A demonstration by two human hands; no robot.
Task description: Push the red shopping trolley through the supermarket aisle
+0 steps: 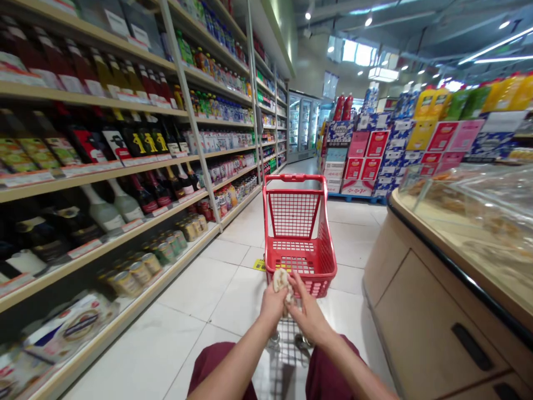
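A crumpled, off-white and beige piece of what looks like cloth (281, 279) is bunched between my two hands, low in front of me; its exact kind is not clear. My left hand (272, 303) is closed around it, with one end sticking up above the thumb. Against its other side, my right hand (307, 310) grips with bent fingers and thumb. Just past the hands stands a red plastic shopping cart (300, 278), its mesh basket facing me. Neither hand visibly touches the cart.
Shelves of bottles and cans (137, 161) run along the left. A wooden display counter (428, 300) with clear covers stands close on the right. Stacked drink cartons (366, 155) rise beyond the cart, and glass-door fridges (302, 125) stand farther back. White floor tiles (187, 311) lie below.
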